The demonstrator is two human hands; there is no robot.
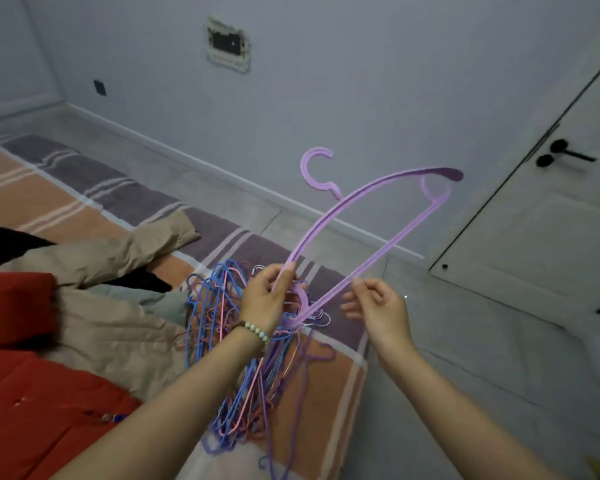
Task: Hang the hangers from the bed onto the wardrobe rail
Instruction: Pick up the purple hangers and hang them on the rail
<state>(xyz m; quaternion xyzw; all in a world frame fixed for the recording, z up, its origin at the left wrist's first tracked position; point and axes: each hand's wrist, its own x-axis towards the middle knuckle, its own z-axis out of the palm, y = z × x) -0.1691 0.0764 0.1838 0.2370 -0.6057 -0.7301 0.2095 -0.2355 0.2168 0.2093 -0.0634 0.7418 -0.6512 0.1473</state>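
Beneath my left grip [267, 299] the bed [49, 202] carries a heap of blue, pink and purple wire hangers [222, 358], tangled together, their hooks crowding just behind my knuckles. Left of that grip a beige coat [118, 251] and a red coat [32, 375] lie on the striped cover. Right of my right grip [381, 306], well apart, stands a white door [534, 237] with black handles [555, 150].

My left grip is curled round the near end of the lilac hanger [395, 241] at its upper arm. My right grip pinches the lower bar between thumb and forefinger, just beside. The hanger is lifted above the heap. Its long axis runs from its low corner by my left wrist up and away to the right, toward the door. The hook stands beyond both grips, opening rightward. Whether the low corner touches the heap I cannot tell.
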